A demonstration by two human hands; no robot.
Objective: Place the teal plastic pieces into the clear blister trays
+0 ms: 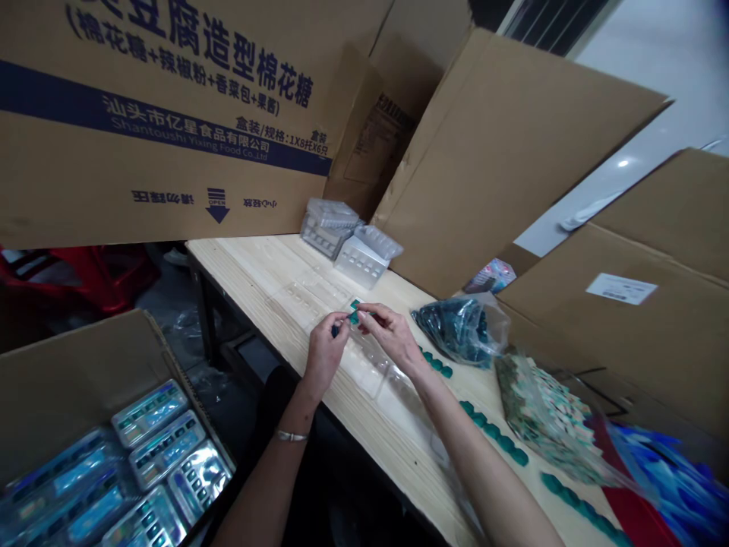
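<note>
Near the middle of the table, my left hand (326,351) and my right hand (392,336) meet with fingertips pinched at a small green piece (354,316). The piece is partly covered by the fingers, so its exact kind is unclear. Something small and dark shows between the fingers of my left hand. Beneath and beside the hands, clear plastic blister trays (304,298) lie flat on the wooden table (228,262). To the right of my right hand runs a row of green pieces (437,365), with another green row (494,433) nearer to me.
Stacked clear trays (364,258) stand at the table's far end. A bag of dark green pieces (461,330), a bag of printed packets (547,410) and blue packets (672,471) line the right side. An open carton (74,334) holding packed blisters (151,410) stands lower left.
</note>
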